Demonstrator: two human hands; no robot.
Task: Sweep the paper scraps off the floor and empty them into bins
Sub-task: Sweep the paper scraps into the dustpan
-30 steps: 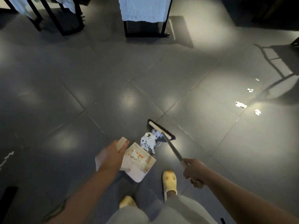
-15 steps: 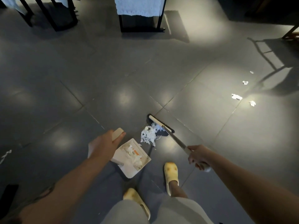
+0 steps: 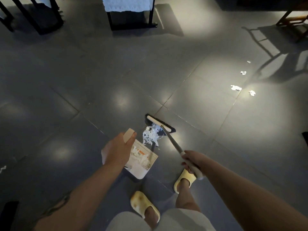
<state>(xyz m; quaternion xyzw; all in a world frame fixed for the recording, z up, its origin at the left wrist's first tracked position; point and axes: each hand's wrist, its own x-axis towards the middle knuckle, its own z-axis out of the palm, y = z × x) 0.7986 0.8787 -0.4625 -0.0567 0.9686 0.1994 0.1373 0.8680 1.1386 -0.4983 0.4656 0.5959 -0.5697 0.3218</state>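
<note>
Grey floor tiles [image 3: 83, 77] fill the head view, glossy, with pools of reflected light and diagonal grout lines. At the far edge stand dark-framed furniture legs [image 3: 131, 22], one frame draped with a white cloth [image 3: 126, 4]; a wooden chair [image 3: 293, 19] sits at the far right corner, its shadow thrown across the floor.

Near the middle, toward the person, a broom [image 3: 166, 132] lies on a slant — its long axis runs from the right hand up and to the left, ending in a dark-bristled head [image 3: 158, 122] with a pale bar on top. That head lies crosswise to the handle, down on the tiles. The right hand [image 3: 191, 161] is wrapped round the pale grip at the handle's near end.

Just on the near side of the bristles is a heap of shredded paper scraps [image 3: 150, 135], touching the broom head and reaching toward the open lip of a white dustpan [image 3: 143, 164]. The dustpan's mouth points up and right at the heap; more shreds lie inside it. Its beige handle [image 3: 129, 134] rises toward the left hand [image 3: 116, 150], which grips it from above, fingers curled round.

Well apart, on the right side of the floor in a bright patch, lie four loose scraps [image 3: 235, 87] — small crumpled white bits. Another white fragment [image 3: 3, 168] shows at the left edge.

Below the hands are two yellow slippers [image 3: 143, 204], both on the tiles, and pale shorts [image 3: 166, 220].
</note>
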